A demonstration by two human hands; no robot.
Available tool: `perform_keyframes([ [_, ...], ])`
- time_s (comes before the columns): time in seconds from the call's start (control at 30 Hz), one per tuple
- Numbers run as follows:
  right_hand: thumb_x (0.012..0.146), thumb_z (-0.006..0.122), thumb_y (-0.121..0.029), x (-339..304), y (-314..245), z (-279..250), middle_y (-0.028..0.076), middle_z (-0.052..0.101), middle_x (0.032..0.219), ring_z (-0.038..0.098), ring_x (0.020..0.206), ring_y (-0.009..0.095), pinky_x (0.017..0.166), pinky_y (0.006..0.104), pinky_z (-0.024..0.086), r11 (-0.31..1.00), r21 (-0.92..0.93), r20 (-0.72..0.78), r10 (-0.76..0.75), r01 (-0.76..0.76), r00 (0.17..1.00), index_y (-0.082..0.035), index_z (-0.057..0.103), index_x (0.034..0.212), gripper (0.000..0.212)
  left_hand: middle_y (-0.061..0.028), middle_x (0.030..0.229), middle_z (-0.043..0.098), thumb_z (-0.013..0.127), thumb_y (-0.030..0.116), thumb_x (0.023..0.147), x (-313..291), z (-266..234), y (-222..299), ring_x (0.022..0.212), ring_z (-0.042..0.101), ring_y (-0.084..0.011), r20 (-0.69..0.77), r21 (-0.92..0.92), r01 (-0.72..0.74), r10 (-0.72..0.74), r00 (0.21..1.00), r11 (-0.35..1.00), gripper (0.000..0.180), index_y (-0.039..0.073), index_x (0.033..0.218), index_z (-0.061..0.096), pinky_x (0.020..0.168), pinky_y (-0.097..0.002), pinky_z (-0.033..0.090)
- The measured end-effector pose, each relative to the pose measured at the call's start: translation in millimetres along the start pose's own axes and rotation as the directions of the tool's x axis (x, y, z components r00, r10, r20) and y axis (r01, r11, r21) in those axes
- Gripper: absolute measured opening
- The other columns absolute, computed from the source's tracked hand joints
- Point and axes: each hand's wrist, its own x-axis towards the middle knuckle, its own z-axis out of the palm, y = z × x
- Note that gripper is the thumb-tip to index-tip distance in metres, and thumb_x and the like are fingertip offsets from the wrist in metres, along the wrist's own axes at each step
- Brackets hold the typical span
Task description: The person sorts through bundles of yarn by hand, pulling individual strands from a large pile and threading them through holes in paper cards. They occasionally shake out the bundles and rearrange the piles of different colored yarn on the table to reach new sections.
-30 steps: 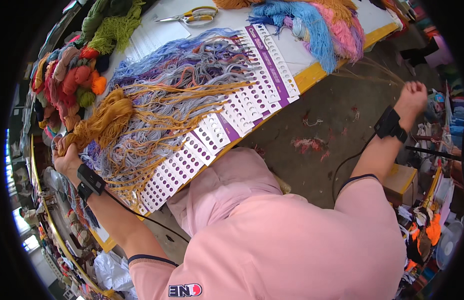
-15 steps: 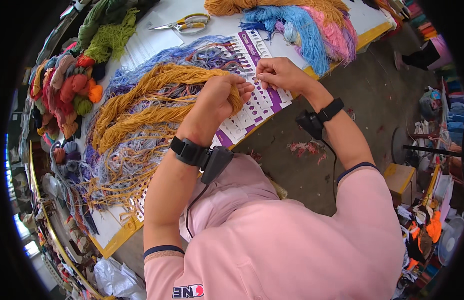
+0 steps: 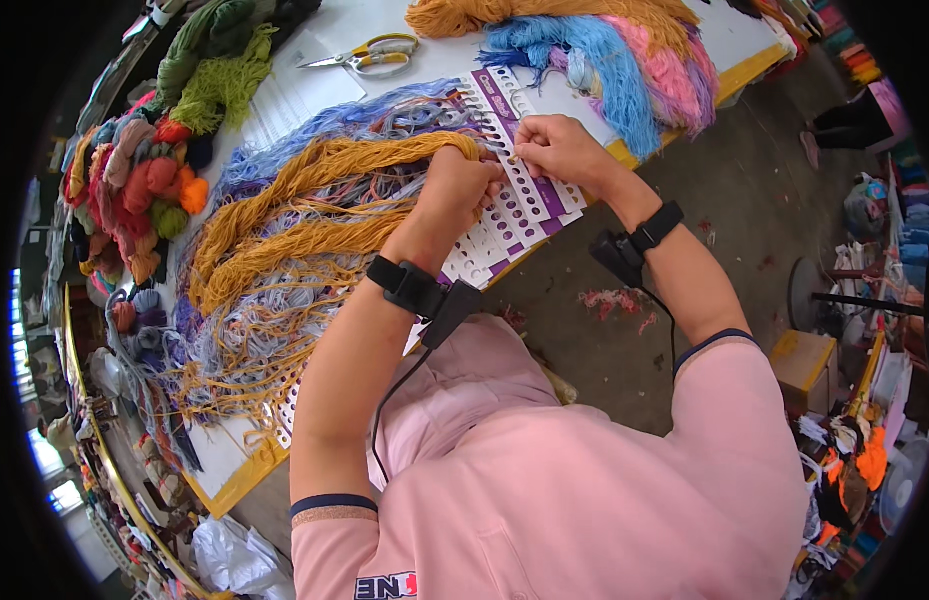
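A stack of white and purple cardboard thread cards with punched holes lies near the table edge. Mustard-yellow embroidery thread spreads left from it in long hanks, over blue, purple and grey threads. At the cards' left side, my left hand is closed with fingers curled by the holes; the yellow hank passes just beyond its knuckles. My right hand pinches thumb against forefinger over the cards, close to the left fingertips. Whatever either hand grips is too small or hidden to make out.
Yellow-handled scissors rest on paper sheets at the far side. Blue thread and pink thread lie far right, multicoloured skeins at left. Yellow tape lines the table edge. A cardboard box stands right.
My left hand has moved toward the cards and turned, its fingers curling at the holes; the yellow hank no longer drapes over its fingers. My right hand stays pinched in nearly the same spot.
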Motion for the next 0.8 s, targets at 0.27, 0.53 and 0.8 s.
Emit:
perform_keyframes([
  [0.27, 0.089, 0.059, -0.011, -4.4, -3.8, 12.3, 0.001, 0.060, 0.059, 0.051, 0.050, 0.006, 0.048, 0.0225, 0.040, 0.988, -0.144, -0.044, -0.069, 0.062, 0.997, -0.002, 0.060, 0.080, 0.013, -0.0054, 0.063, 0.061, 0.064, -0.002, 0.081, 2.3, 1.9, -14.3, 0.046, 0.052, -0.0099, -0.123, 0.295, -0.064, 0.104, 0.987, 0.953, 0.002, 0.000, 0.080, 0.064, 0.042, -0.0222, 0.041],
  [0.53, 0.093, 0.057, -0.018, 1.9, -1.2, 7.4, 0.006, 0.066, 0.064, 0.054, 0.047, 0.009, 0.048, 0.0262, 0.045, 0.999, -0.043, 0.083, 0.002, 0.002, 0.997, 0.000, 0.063, 0.084, 0.020, -0.0129, 0.071, 0.070, 0.062, 0.011, 0.081, 7.4, -39.0, -3.9, 0.056, 0.064, -0.0163, 0.032, 0.335, -0.108, 0.103, 0.994, 0.936, 0.016, -0.004, 0.083, 0.068, 0.048, -0.0258, 0.046],
  [0.8, 0.096, 0.052, -0.016, 13.4, 9.4, -18.0, 0.008, 0.067, 0.075, 0.062, 0.063, 0.016, 0.058, 0.0322, 0.051, 0.988, -0.130, 0.106, 0.097, -0.083, 0.990, -0.003, 0.063, 0.090, 0.018, -0.0055, 0.062, 0.061, 0.061, 0.012, 0.083, 15.1, -21.7, 8.3, 0.053, 0.056, -0.0104, 0.190, 0.519, -0.366, 0.313, 0.930, 0.773, 0.010, 0.003, 0.084, 0.065, 0.048, -0.0266, 0.041],
])
